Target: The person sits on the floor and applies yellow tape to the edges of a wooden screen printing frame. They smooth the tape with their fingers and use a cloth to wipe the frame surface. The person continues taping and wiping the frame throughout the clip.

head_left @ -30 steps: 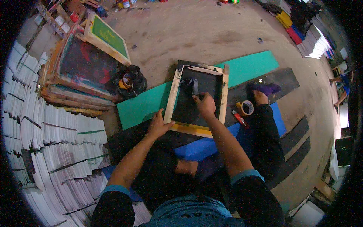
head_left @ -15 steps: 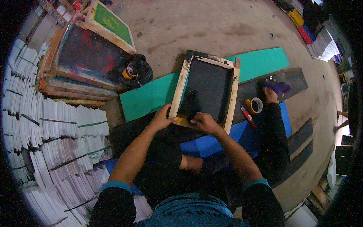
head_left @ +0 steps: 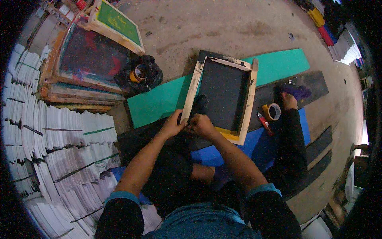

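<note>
A wooden screen-printing frame (head_left: 250,95) with dark mesh lies tilted before me. Yellow tape (head_left: 227,133) runs along its near inner edge. My left hand (head_left: 172,125) grips the frame's near left corner, thumb on the wood and the other fingers partly hidden. Right beside it, my right hand (head_left: 203,126) is closed at the same corner, its fingertips bunched together; whatever they pinch is hidden. A dark shadow falls on the mesh above this hand. To the right lie a roll of tape (head_left: 273,112) and a red utility knife (head_left: 264,122).
Green (head_left: 151,105) and blue (head_left: 254,143) sheets lie under and around the frame. Bundled paper stacks (head_left: 75,143) stand at left, with stained screen frames (head_left: 85,59) and a black plastic bag (head_left: 153,75) behind. My outstretched leg (head_left: 289,139) crosses the right side.
My right hand has slid left along the frame's near edge to the corner by my left hand. More of the yellow tape shows now. The left hand keeps its hold.
</note>
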Action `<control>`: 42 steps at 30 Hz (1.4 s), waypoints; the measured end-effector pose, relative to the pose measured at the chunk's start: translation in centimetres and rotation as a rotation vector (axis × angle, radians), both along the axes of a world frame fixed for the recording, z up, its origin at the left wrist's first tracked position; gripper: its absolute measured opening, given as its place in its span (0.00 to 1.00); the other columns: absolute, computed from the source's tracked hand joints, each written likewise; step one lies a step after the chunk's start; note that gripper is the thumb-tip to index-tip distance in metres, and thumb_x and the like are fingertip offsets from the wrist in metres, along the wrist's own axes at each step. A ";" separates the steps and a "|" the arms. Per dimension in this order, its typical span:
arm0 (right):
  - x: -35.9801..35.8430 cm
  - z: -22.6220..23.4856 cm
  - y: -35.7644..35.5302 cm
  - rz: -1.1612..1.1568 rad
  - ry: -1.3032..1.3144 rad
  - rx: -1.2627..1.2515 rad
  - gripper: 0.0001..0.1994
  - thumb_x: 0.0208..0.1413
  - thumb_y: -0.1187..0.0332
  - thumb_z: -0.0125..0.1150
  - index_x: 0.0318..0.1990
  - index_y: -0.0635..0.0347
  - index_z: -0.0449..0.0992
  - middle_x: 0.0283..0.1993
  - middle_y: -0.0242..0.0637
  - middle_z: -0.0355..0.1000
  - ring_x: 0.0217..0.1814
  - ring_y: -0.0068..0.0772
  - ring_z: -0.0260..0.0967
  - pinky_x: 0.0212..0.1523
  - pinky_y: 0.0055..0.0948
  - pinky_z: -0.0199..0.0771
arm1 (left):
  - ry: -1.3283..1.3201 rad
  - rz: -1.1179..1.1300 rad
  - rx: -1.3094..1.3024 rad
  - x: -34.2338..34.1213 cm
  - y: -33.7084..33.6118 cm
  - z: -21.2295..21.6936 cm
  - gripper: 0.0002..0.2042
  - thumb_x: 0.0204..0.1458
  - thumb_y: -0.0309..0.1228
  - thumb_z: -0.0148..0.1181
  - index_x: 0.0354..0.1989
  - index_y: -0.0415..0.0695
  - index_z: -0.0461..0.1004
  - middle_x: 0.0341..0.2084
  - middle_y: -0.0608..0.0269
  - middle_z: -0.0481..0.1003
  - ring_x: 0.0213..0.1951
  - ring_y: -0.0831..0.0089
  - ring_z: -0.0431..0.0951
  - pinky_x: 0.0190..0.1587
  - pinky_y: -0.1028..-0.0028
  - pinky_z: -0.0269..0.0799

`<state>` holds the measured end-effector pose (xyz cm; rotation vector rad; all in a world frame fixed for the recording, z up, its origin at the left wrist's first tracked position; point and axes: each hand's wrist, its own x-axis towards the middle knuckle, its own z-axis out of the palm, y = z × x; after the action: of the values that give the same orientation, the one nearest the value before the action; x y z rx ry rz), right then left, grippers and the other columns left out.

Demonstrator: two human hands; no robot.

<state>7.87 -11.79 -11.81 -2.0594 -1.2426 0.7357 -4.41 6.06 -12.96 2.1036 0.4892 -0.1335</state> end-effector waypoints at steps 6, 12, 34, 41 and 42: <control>2.3 -4.0 -5.9 -0.047 -0.016 -0.039 0.11 0.47 0.61 0.72 0.32 0.60 0.84 0.34 0.46 0.75 0.40 0.51 0.74 0.41 0.47 0.75 | -0.078 -0.013 -0.070 -0.1 -0.3 -0.5 0.29 0.52 0.31 0.69 0.61 0.44 0.62 0.57 0.45 0.71 0.61 0.47 0.71 0.61 0.56 0.67; -0.4 -2.4 0.0 -0.024 -0.058 -0.048 0.09 0.48 0.61 0.71 0.34 0.55 0.85 0.39 0.43 0.76 0.47 0.51 0.72 0.52 0.48 0.70 | 0.018 0.026 -0.077 0.5 -0.7 0.8 0.30 0.51 0.30 0.69 0.62 0.44 0.62 0.56 0.45 0.71 0.61 0.49 0.71 0.61 0.56 0.67; 3.8 3.5 -15.8 -0.005 -0.448 -0.146 0.09 0.47 0.58 0.70 0.37 0.42 0.87 0.43 0.28 0.74 0.60 0.43 0.66 0.74 0.65 0.37 | 0.010 0.033 0.011 0.1 -0.8 0.6 0.31 0.52 0.33 0.69 0.63 0.45 0.62 0.58 0.46 0.71 0.60 0.49 0.72 0.62 0.57 0.67; 3.8 4.9 -16.7 -0.015 -0.532 -0.125 0.09 0.47 0.59 0.70 0.36 0.45 0.86 0.39 0.27 0.74 0.54 0.42 0.66 0.71 0.60 0.48 | -0.020 -0.008 0.019 -0.5 0.1 0.7 0.30 0.55 0.35 0.67 0.64 0.46 0.62 0.56 0.47 0.72 0.57 0.51 0.74 0.58 0.57 0.69; 3.2 4.4 -15.0 -0.018 -0.550 -0.114 0.09 0.47 0.59 0.70 0.36 0.46 0.86 0.38 0.28 0.74 0.53 0.42 0.66 0.70 0.59 0.50 | -0.029 -0.017 0.029 -0.4 0.1 0.4 0.29 0.55 0.35 0.66 0.64 0.46 0.62 0.56 0.47 0.72 0.57 0.52 0.74 0.58 0.57 0.69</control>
<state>11.04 -26.78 -7.37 -2.4601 -1.4917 0.2321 -4.84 6.14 -12.54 2.1350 0.4591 -0.1064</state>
